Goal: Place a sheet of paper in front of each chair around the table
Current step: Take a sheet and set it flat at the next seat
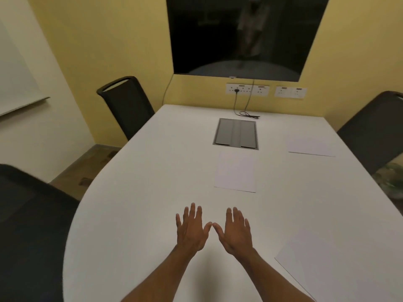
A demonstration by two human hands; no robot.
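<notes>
My left hand (190, 228) and my right hand (236, 231) lie flat, palms down, on the white table (141, 192), fingers spread and thumbs nearly touching; neither holds anything. A white sheet of paper (235, 171) lies in the table's middle, beyond my hands. Another sheet (311, 147) lies at the far right, in front of the right chair (373, 129). A third sheet (340, 258) lies at the near right. A black chair (126, 105) stands at the far left, and another black chair (28, 225) at the near left.
A grey cable hatch (236, 134) is set into the table beyond the middle sheet. A black cable (247, 114) runs from the wall sockets (247, 90) onto the table's far edge. A dark screen (239, 35) hangs on the yellow wall.
</notes>
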